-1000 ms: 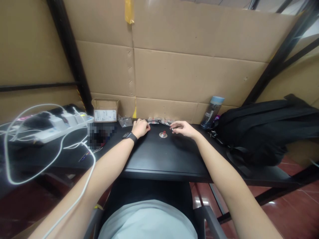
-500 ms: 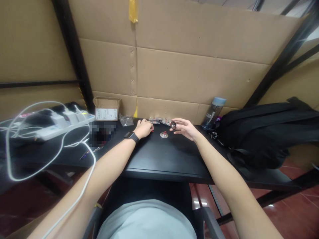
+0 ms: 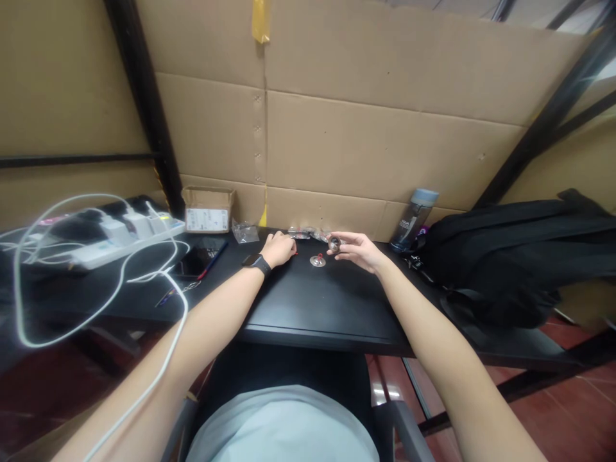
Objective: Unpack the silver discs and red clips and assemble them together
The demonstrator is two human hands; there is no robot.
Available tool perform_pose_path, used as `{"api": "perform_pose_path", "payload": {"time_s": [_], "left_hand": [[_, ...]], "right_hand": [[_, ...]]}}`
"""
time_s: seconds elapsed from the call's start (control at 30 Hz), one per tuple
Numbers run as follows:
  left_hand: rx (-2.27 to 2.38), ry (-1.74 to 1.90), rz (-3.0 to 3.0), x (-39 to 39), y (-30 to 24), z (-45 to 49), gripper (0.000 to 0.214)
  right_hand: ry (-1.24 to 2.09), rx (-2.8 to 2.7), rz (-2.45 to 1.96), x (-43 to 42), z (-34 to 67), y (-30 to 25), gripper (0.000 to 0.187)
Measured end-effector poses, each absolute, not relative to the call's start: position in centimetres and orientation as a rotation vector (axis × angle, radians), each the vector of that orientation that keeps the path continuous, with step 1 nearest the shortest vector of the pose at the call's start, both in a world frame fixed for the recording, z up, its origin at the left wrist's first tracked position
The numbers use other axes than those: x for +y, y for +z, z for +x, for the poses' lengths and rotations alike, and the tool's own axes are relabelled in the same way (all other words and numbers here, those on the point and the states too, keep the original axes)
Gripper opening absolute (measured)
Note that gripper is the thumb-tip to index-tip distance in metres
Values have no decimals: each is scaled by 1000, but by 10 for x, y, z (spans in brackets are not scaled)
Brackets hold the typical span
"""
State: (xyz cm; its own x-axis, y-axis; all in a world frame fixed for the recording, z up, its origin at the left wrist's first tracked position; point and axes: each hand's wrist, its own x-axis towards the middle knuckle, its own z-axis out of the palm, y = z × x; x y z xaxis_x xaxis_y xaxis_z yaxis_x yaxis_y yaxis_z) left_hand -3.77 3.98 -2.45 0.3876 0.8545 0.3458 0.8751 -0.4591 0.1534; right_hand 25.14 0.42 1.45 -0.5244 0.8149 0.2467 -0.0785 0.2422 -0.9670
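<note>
My right hand (image 3: 357,249) pinches a small round metal part (image 3: 333,242) between thumb and fingers, held just above the black table (image 3: 308,301). Below it a small silver disc with a red piece (image 3: 317,260) lies on the table. My left hand (image 3: 279,248), with a black watch on the wrist, rests curled on the table with its fingertips closed on a small red item (image 3: 294,253) I cannot make out. Several small clear bags of parts (image 3: 303,233) lie along the cardboard wall behind both hands.
A small open cardboard box (image 3: 208,210) and a clear bag (image 3: 242,231) stand at the back left. A phone (image 3: 198,260), pen, power strip (image 3: 120,240) and white cables lie left. A water bottle (image 3: 412,219) and black backpack (image 3: 505,256) sit right.
My right hand lifted the small round part off the table near the disc and turned it up between its fingers. My left hand barely moved.
</note>
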Motion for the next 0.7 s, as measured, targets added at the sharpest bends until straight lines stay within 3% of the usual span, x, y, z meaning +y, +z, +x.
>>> {"api": "perform_pose_path", "payload": {"time_s": [0.17, 0.27, 0.43, 0.7], "left_hand": [[-1535, -694, -2573, 35, -23, -34, 18], [-1402, -1067, -2655, 28, -16, -24, 16], [-1162, -1695, -2797, 10, -4, -5, 20], [-1232, -1860, -2800, 8, -7, -3, 20]], "right_hand": [[1225, -1716, -765, 10, 248, 10, 60], [1010, -1697, -799, 14, 244, 9, 69], [914, -1704, -783, 14, 234, 8, 65], [1017, -1744, -679, 6, 219, 3, 63]]}}
